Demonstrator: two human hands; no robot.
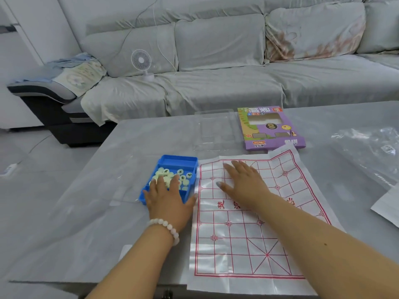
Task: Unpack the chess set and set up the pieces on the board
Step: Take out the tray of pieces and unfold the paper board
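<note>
A white paper board (237,240) with a red grid lies on the table in front of me, its far right corner curling up. My right hand (241,182) rests flat on its far half, fingers spread, holding nothing. Left of the board stands a blue plastic tray (170,161) holding several pale round chess pieces (182,174) with dark characters. My left hand (168,197) lies over the tray's near end, fingertips among the pieces; whether it grips any is hidden.
The purple set box (272,128) lies beyond the board, with a clear plastic lid (213,130) to its left. Crumpled clear wrap (367,147) and a white sheet (386,208) sit at the right. A grey sofa with a small fan (141,61) stands behind the table.
</note>
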